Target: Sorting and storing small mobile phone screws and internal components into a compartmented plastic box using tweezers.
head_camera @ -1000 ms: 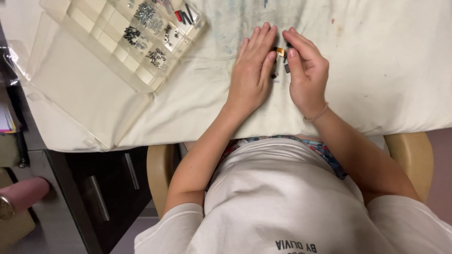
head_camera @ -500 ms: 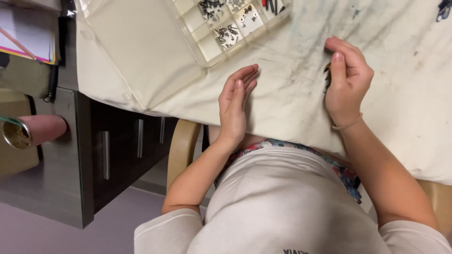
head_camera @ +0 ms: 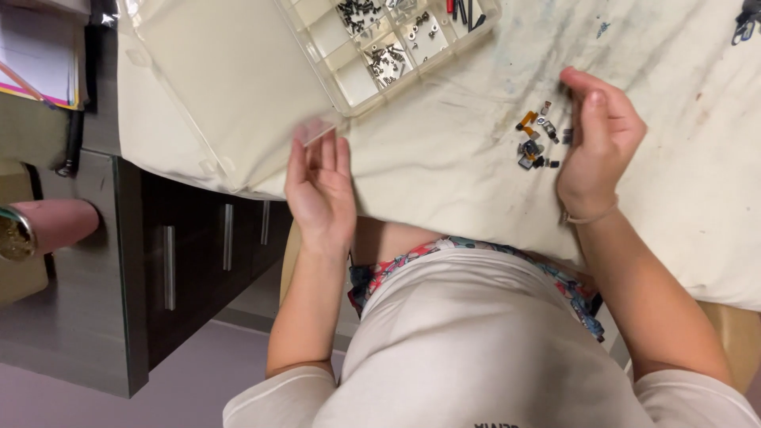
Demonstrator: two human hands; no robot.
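**Hands held near a pile of tiny parts**

A stained white cloth (head_camera: 444, 158) is spread over the table; a clear parts box (head_camera: 372, 47) w/ its lid open is set at the top; the left hand (head_camera: 321, 190) is held flat, fingers together, nothing gripped, by the lid's edge; the right hand (head_camera: 594, 139) is loosely curled, empty, just beside a small pile of tiny parts (head_camera: 539, 139) lying on the cloth.

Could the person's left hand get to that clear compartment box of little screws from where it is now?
Probably yes. The left hand hangs open at the near edge of the cloth-covered table, its fingertips close to the box's clear open lid. Nothing lies between it and the compartment box beyond. The right hand is off to the side.
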